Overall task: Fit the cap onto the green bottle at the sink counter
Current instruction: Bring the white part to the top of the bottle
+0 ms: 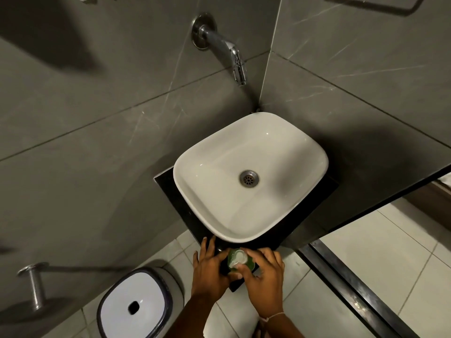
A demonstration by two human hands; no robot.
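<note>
The right hand (pixel 264 280) is curled at the top of the green bottle (pixel 240 262), its fingertips pinched on the white cap (pixel 239 258) that sits on the bottle's mouth; whether the cap is fully seated cannot be told from above; a thin pale band (pixel 273 316) circles the right wrist. The left hand (pixel 211 270) lies just beside it, thumb and forefinger closed round the left flank of the green bottle while the other fingers spread forward, loosely open, onto the dark bench (pixel 168 186). The bottle stands upright on the near corner of the bench, seen from straight overhead so that little of its body shows, and it sits just in front of the rim of the white basin (pixel 195 189); the basin rests on the bench and covers most of it, with a metal drain (pixel 249 178) in its middle. Above the basin a chrome tap (pixel 234 57) juts from the grey tiled wall (pixel 97 118). Down to the left, on the pale tiled floor (pixel 341 276), stands a bin with a white lid (pixel 133 306); a metal rail (pixel 34 286) is fixed to the wall near it; to the right a dark threshold strip (pixel 353 289) runs across the floor.
</note>
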